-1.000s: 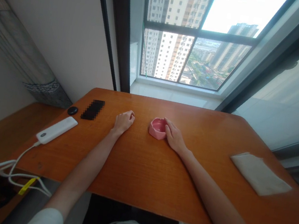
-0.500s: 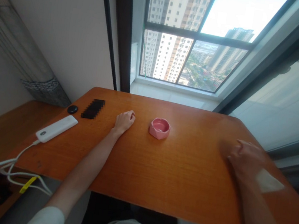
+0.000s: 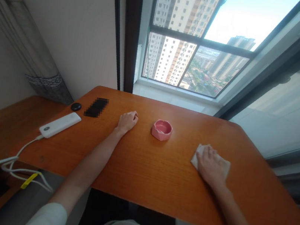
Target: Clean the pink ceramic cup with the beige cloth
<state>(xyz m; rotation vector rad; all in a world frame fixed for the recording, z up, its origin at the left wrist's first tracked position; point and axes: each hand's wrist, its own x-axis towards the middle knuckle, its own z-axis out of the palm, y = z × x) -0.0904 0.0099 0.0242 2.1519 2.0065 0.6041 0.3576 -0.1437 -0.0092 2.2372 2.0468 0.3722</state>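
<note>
Fingers (image 3: 206,153) of the right hand (image 3: 211,168) are lying across a pale folded cloth (image 3: 225,168) in the head view, covering its middle and probably pressing it flat against the counter (image 3: 144,168); whether they are also gripping it, I cannot tell. Cloth is showing on both sides of them, so the hand seems to be spreading its pressure over the centre. The left hand (image 3: 128,121) is resting on the counter, its fingers curling into a loose fist with nothing showing inside, perhaps just propping the arm. Between the hands, a pink faceted bowl (image 3: 160,134) is standing upright, touching neither. A white power bank (image 3: 60,125) is lying near the left edge, presumably so its cable (image 3: 27,145) can be hanging over the side.
</note>
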